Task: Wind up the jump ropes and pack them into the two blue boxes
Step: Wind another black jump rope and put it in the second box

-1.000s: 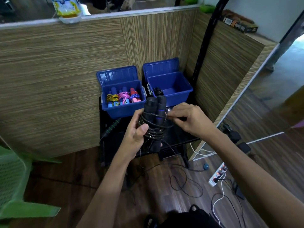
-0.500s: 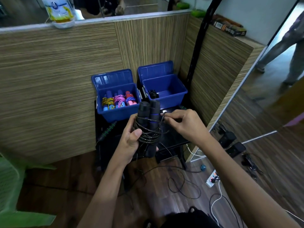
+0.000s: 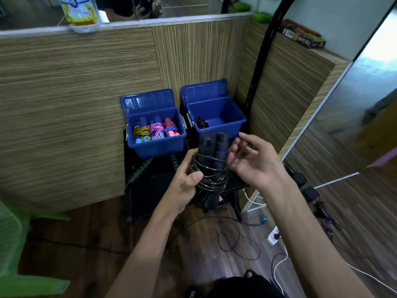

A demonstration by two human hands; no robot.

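My left hand [image 3: 186, 183] grips a black jump rope [image 3: 213, 166] by its two upright handles, with the thin cord coiled several times around them. My right hand [image 3: 252, 161] is just right of the handles, palm toward me, fingers curled, pinching the cord's loose strand. Behind stand two open blue boxes on a low black table [image 3: 150, 186]. The left box [image 3: 156, 147] holds three wound ropes: yellow, pink and blue-red. The right box [image 3: 219, 127] holds one wound black rope [image 3: 200, 123] in its left corner. A green-and-black rope handle [image 3: 140, 169] lies on the table.
A striped wooden partition [image 3: 86, 104] rises right behind the boxes, with a black pole [image 3: 261, 61] at the corner. Loose cables [image 3: 236, 241] and a power strip [image 3: 274, 235] lie on the wooden floor. A green plastic chair [image 3: 12, 244] stands at lower left.
My right hand has turned palm-up and lifted slightly while bringing the cord around the handles. The left hand keeps its grip on the bundle. The view has shifted a little.
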